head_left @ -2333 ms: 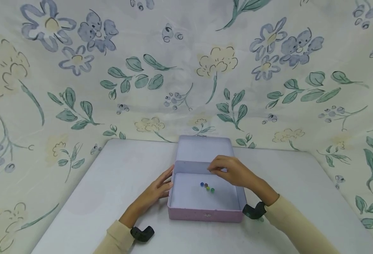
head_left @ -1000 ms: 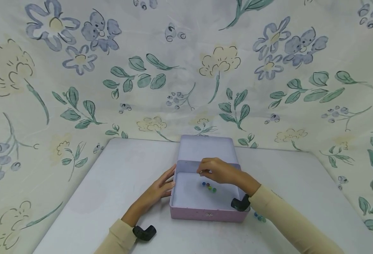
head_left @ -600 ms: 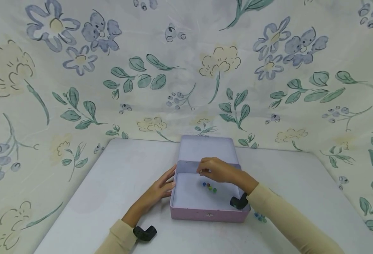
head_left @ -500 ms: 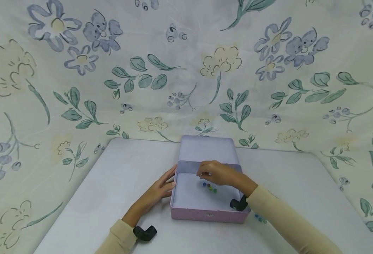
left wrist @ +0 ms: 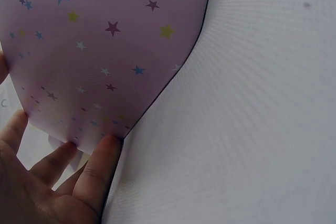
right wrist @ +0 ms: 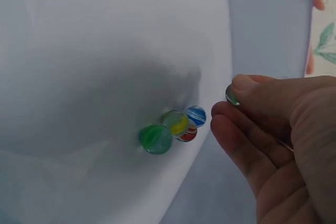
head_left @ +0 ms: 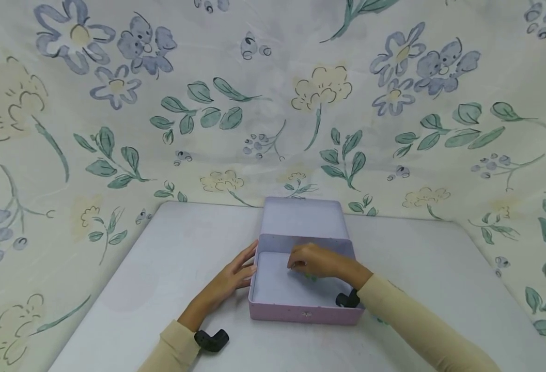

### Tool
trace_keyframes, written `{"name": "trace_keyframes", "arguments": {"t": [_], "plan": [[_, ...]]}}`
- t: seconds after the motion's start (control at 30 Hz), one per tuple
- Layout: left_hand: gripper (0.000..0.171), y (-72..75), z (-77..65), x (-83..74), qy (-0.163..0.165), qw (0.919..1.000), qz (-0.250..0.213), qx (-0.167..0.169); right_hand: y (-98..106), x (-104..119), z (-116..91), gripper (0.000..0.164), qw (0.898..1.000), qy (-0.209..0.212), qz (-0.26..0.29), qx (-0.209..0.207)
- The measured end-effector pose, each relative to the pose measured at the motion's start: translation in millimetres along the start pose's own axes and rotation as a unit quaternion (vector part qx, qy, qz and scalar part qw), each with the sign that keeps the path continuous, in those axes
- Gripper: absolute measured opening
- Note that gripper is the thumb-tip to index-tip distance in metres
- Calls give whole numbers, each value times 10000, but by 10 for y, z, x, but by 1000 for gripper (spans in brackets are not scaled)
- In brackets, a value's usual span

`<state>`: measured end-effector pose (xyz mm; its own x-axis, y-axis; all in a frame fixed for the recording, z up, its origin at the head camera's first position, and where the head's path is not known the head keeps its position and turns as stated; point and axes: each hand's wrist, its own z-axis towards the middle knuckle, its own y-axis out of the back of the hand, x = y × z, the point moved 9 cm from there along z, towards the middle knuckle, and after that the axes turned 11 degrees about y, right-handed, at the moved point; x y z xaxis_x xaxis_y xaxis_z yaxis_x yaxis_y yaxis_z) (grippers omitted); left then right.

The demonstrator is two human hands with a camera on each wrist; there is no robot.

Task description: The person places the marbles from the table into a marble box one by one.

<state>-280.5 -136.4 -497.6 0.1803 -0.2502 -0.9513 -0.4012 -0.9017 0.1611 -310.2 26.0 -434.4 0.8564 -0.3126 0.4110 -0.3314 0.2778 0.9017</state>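
Note:
A pink tin box [head_left: 282, 312] stands on the table with its lid tipped back. My right hand [head_left: 316, 260] is low inside it, pinching a clear-green marble [right wrist: 229, 96] between thumb and fingers. Close by in the box lie a green marble [right wrist: 156, 139], a yellow-streaked marble [right wrist: 176, 123], a red marble [right wrist: 187, 132] and a blue marble [right wrist: 196, 115]. In the head view the hand hides most of them. My left hand [head_left: 228, 281] rests its extended fingertips against the box's left wall, whose star print [left wrist: 113, 28] shows in the left wrist view.
The raised lid [head_left: 302, 217] stands at the back of the box. Loose marbles [head_left: 381, 321] lie on the white table [head_left: 170, 248] right of the box, partly behind my right sleeve. A floral cloth [head_left: 273, 103] hangs behind the table.
My right hand has moved left over the box and then come down near its floor, covering the marbles there from the head view. The left hand stays against the box.

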Motion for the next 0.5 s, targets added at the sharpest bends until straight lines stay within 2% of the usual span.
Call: {"name": "trace_keyframes", "arguments": {"t": [0.13,0.5], "plan": [[63,2,4,5,-44,10000,-69,40,-37,-3,-2,13,9998,140,-78,80],[63,-4,-16,-21,-97,9999,-74,49,-125,-98,-35,13,9992,5,-341,212]]}}
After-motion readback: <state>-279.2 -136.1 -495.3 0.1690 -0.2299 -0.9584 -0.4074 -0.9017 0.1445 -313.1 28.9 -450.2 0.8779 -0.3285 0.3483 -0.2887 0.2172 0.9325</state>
